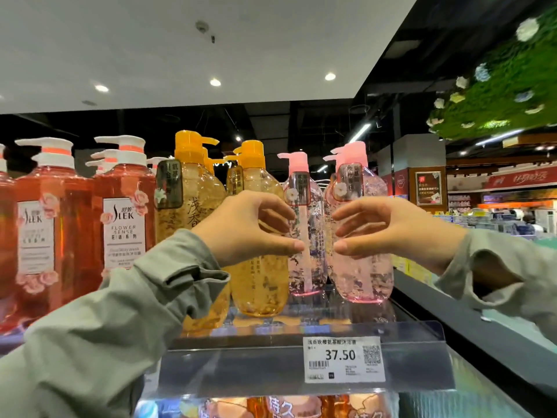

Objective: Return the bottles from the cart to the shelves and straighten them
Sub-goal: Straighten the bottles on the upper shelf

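Two pink pump bottles stand on the top shelf (301, 333), one on the left (307, 267) and one on the right (367, 276). To their left are two yellow pump bottles, the nearer one (259, 285) standing upright. My left hand (250, 227) is cupped in front of that yellow bottle, with its fingertips at the left pink bottle's edge. My right hand (388, 227) is cupped in front of the right pink bottle. On both hands the thumb and fingers are apart and hold nothing. The cart is out of view.
Several red SLEK pump bottles (123, 218) fill the shelf's left side. A price tag reading 37.50 (343, 359) hangs on the clear shelf-front strip. More bottles show on the shelf below (286, 408). The shelf's right end (422, 300) borders an aisle.
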`<state>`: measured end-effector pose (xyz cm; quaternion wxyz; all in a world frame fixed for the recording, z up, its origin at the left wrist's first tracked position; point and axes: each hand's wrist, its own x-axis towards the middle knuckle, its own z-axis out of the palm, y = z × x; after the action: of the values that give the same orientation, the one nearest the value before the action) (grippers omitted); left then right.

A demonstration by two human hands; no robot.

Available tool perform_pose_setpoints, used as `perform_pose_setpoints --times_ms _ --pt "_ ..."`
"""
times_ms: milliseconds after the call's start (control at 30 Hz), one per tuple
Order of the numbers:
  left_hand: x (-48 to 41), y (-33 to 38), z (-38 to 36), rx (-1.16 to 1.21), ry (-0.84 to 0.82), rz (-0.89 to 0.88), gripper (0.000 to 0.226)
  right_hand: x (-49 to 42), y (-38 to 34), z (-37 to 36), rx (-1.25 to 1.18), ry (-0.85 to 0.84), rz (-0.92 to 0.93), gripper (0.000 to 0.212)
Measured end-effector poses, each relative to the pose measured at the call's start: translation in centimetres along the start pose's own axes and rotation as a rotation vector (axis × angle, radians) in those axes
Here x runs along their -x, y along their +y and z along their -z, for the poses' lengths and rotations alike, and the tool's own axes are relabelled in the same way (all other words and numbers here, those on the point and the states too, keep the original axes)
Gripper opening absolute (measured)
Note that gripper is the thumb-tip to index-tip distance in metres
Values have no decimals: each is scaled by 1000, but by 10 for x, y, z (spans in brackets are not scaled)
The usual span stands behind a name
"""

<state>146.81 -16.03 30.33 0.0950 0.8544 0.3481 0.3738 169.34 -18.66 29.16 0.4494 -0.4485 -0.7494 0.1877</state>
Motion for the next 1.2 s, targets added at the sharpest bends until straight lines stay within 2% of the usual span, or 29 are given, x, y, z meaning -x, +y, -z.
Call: perform_pose_setpoints --times_ms 233,433,667,967,1100,1200 --pt "-26 12 29 -109 -5 -47 39 -43 -29 9 117 -25 106 53" --pt "-51 18 50 -277 61 -112 41 -70 -37 14 305 -35 133 70" --pt "-67 8 72 -370 140 -133 42 -105 -46 28 350 -35 193 51" --pt "-85 6 80 -432 141 -161 47 -131 -45 30 455 -3 271 52" --pt "-95 1 77 -507 102 -116 54 -145 -47 30 706 -9 244 62" --pt "-99 -1 77 -584 115 -90 57 -154 -49 29 744 -7 220 74"
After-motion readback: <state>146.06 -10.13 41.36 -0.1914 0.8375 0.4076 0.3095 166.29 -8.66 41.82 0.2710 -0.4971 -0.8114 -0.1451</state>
